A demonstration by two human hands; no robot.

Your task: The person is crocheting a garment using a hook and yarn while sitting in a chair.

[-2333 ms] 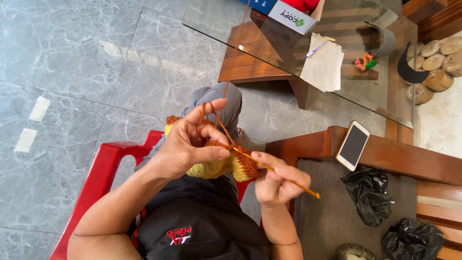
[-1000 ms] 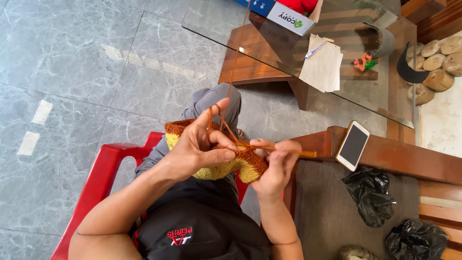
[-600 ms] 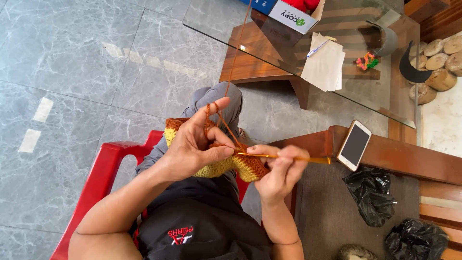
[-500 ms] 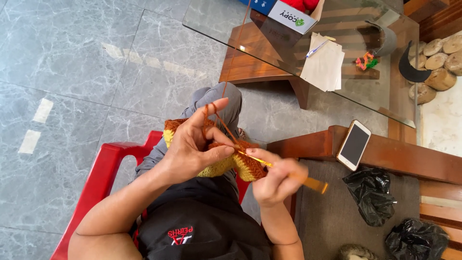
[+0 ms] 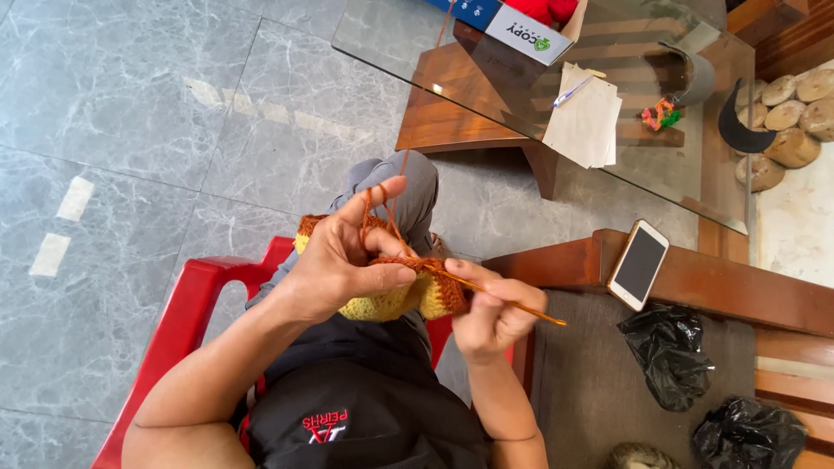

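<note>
We hold the crochet (image 5: 408, 291) over our lap, left hand (image 5: 347, 256) pinching it, yarn (image 5: 382, 208) over the forefinger. Our right hand (image 5: 491, 308), fingers clamped on the hook (image 5: 508, 301), has swung it down toward 4 o'clock. A phone (image 5: 638, 263) lies at 3 o'clock, the glass table (image 5: 486, 95) at 1.

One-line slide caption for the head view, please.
Seated on a red chair, left hand holds yellow-orange crochet work; right hand works the hook.
</note>
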